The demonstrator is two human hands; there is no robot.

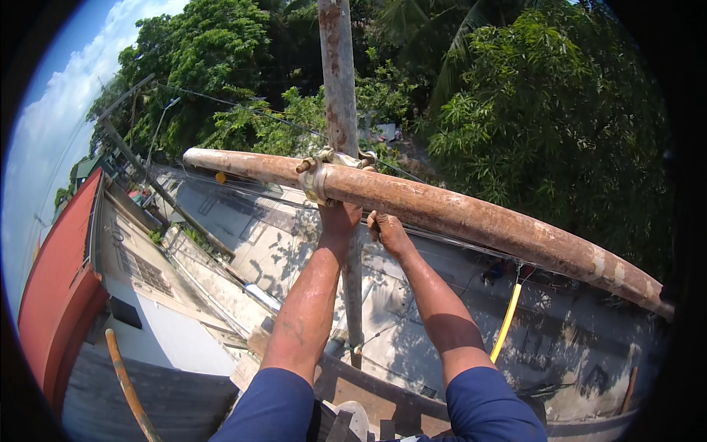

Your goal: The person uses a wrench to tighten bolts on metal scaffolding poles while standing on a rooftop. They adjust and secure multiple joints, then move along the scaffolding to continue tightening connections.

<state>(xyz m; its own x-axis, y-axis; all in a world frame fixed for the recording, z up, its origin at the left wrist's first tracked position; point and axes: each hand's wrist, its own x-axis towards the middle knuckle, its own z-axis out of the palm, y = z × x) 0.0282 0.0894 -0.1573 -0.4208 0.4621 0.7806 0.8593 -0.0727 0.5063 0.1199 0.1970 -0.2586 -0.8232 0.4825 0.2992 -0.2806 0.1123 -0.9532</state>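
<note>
A rusty horizontal pipe [456, 206] crosses in front of a paint-worn upright pipe [339, 74]. Where they meet, a pale metal scaffold clamp [315, 183] wraps the horizontal one, with a rusty bolt end sticking out at its upper left. My left hand [341, 218] reaches up under the horizontal pipe, close against the clamp; its fingers are hidden behind the pipe. Just right of the upright, my right hand [389, 232] is closed, fingers curled in below the horizontal pipe. Whatever it grips, if anything, is too small to make out.
Far below lies a concrete road [280, 236] with tree shadows. A red-roofed building [62, 265] stands at the left, near a leaning utility pole [169, 191]. Thin cables run behind the pipes. A yellow tube [507, 322] hangs at the right. Planks [375, 394] lie below me.
</note>
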